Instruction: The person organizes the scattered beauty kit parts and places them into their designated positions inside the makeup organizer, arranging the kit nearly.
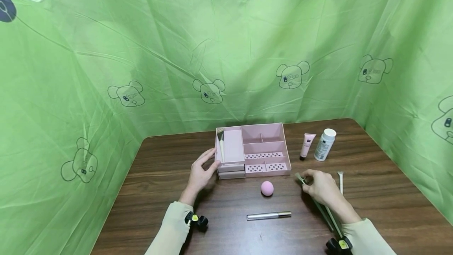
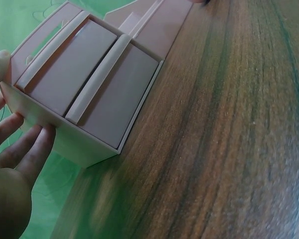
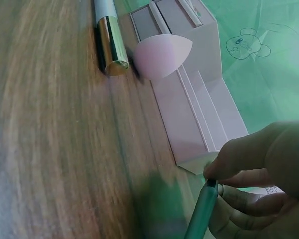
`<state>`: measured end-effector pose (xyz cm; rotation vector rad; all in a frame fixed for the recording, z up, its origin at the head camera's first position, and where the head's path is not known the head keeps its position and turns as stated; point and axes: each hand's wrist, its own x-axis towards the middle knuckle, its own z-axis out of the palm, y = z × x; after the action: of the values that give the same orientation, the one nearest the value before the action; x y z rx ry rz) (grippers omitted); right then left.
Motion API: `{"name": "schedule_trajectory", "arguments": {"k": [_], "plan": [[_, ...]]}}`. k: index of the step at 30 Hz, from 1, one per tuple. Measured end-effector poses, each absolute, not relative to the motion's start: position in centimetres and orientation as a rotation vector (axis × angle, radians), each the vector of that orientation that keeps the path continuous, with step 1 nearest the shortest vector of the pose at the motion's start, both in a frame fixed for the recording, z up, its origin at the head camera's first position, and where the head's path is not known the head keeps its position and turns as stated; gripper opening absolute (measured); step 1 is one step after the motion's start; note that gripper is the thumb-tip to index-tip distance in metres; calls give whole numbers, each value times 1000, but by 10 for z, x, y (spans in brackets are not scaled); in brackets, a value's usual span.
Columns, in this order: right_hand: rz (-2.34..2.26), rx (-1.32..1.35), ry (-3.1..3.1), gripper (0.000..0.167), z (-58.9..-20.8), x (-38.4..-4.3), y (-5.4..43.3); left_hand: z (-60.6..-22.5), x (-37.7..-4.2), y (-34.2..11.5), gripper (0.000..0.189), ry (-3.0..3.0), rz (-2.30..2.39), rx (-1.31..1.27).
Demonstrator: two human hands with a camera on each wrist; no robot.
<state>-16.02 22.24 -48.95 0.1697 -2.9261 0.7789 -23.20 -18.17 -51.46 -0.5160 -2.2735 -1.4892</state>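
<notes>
Right hand (image 1: 320,186) with slender green rod (image 3: 202,211)

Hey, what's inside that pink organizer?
In the pink organizer, a white-handled brush lies top left, and dotted panels show on the right. The closed drawers hide their contents, so I can't tell what they hold.

The brown wood-grain bench (image 1: 152,172) bears a pink box (image 1: 235,146) toward the back, a pink tube (image 1: 307,145) and white bottle (image 1: 325,145) to its right, a pink sponge (image 1: 267,188) in front, a silver pen (image 1: 269,216) nearer, and a pale brush (image 1: 341,184) at right
</notes>
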Motion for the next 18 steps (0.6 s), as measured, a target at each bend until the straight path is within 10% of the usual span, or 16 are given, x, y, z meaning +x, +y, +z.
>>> {"name": "schedule_trajectory", "arguments": {"k": [18], "plan": [[957,227,-2771,24,-479,-181,203,-493,-218,-173,44,-2252,-1490,-521]]}}
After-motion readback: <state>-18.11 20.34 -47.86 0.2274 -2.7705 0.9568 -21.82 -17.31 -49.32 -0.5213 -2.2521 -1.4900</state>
